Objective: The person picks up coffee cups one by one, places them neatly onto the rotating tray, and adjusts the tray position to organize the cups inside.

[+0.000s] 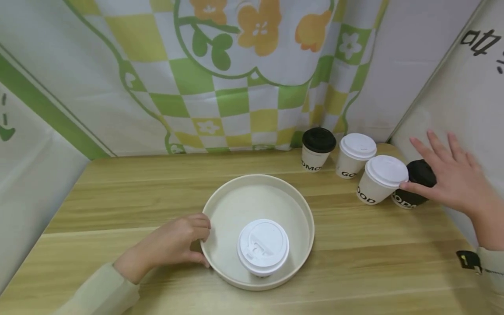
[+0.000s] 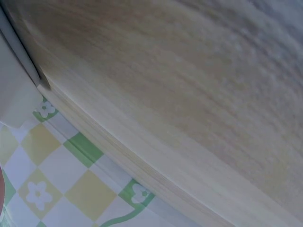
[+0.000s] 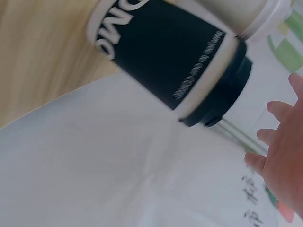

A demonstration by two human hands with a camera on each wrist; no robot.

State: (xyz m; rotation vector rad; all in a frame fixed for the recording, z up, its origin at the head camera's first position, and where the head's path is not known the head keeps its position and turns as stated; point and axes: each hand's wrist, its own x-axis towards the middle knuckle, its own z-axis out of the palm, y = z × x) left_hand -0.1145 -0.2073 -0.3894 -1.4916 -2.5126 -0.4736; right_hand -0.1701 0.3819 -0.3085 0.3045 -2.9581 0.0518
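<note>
Left hand [image 1: 175, 243]: holds the round cream tray [image 1: 226, 203] by its left rim, fingers curled over it
Right hand [image 1: 458, 179]: spread wide, near the lid of the black coffee cup [image 1: 421, 174]; whether its thumb touches a cup, cannot tell
Tray: on the wooden tabletop [image 1: 149, 192], with a white-lidded coffee cup [image 1: 263, 245] toward its near edge
Cups at back right: front white-lidded cup [image 1: 381, 179] just beside the black one, rear white-lidded cup [image 1: 356, 151] next, black-lidded white cup [image 1: 318, 148] farthest left, all upright

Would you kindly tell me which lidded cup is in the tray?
The white-lidded cup nearest the left hand: it alone stands in the tray, while the other four cups stand on the table.
</note>
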